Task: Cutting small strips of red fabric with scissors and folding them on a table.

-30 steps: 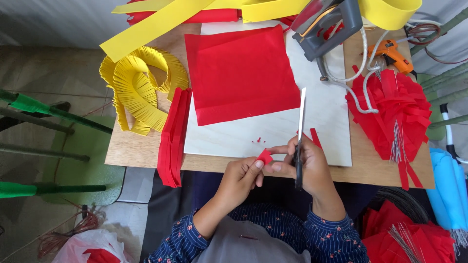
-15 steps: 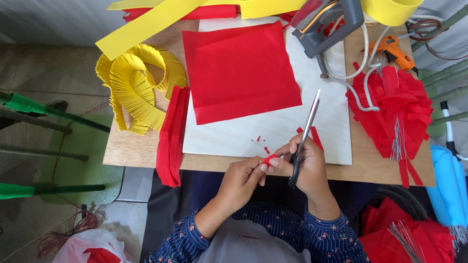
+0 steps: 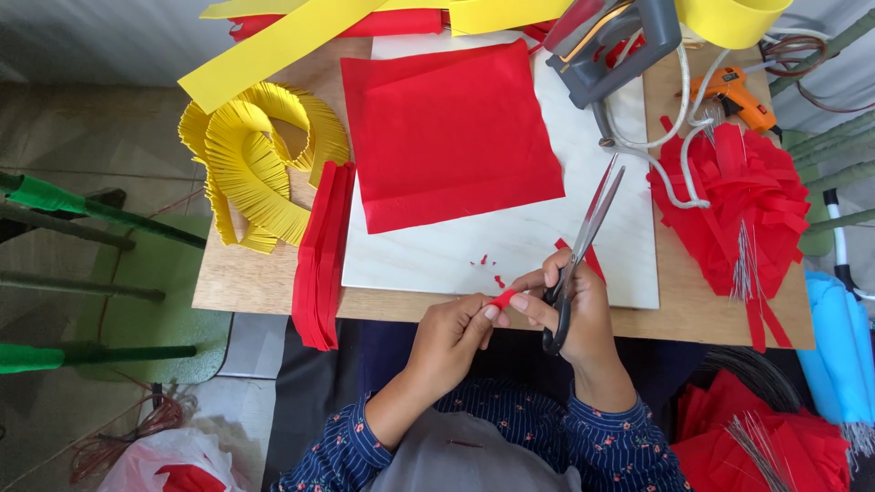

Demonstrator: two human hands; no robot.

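Observation:
My left hand (image 3: pixel 453 335) pinches a small folded piece of red paper (image 3: pixel 501 299) at the near edge of the wooden table (image 3: pixel 246 278). My right hand (image 3: pixel 583 314) holds a pair of scissors (image 3: pixel 588 228) by the black handles, blades pointing away and to the right, nearly closed. The fingertips of both hands meet at the red piece. A red strip (image 3: pixel 592 260) lies under the blades. Tiny red scraps (image 3: pixel 488 266) lie on the white board (image 3: pixel 547 237). A large red paper sheet (image 3: pixel 447 132) lies further back on the board.
Folded red strips (image 3: pixel 321 255) and fringed yellow paper (image 3: pixel 255 164) lie at the left. A yellow strip (image 3: pixel 283 46) crosses the back. A grey tool (image 3: pixel 611 41), an orange glue gun (image 3: pixel 734 91) and a fringed red paper bundle (image 3: pixel 738 210) are at the right. Green poles (image 3: pixel 82 214) stand left.
The scissors have tilted from pointing straight away to leaning right, and my right hand shifted slightly. My left hand still pinches the small red piece.

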